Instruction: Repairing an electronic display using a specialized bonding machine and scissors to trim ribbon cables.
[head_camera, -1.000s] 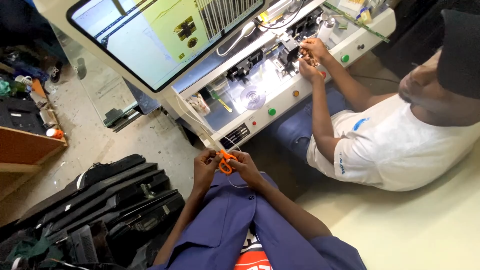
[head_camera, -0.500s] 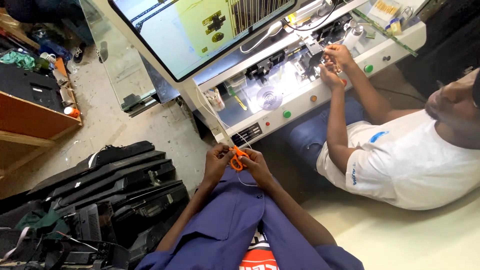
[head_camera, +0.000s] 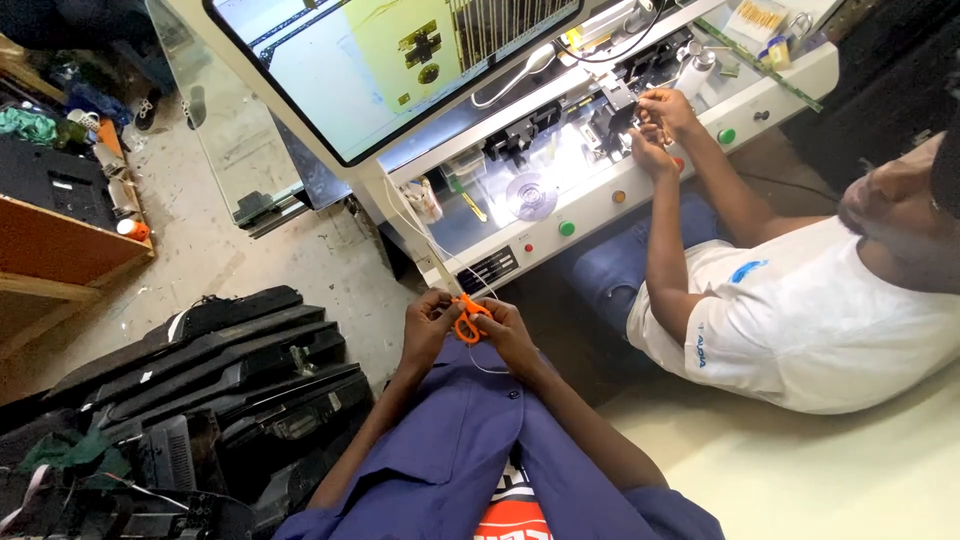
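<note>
Your view has dipped closer since a moment ago, so keep both hands, left (head_camera: 428, 325) and right (head_camera: 505, 328), pinching the small orange-handled scissors (head_camera: 467, 318) steady in front of your lap, blades square to the thin white wire (head_camera: 420, 235).

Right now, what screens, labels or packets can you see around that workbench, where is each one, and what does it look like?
Big screen: top centre, tilted over the bench, white-framed, showing pale and yellow-green panels.
Small packet: bench's far right end, pale, with orange-brown contents.
Blue mark: on the seated co-worker's white shirt, small, curved.
Buttons: along the bench's white front, round, green and red.
</note>
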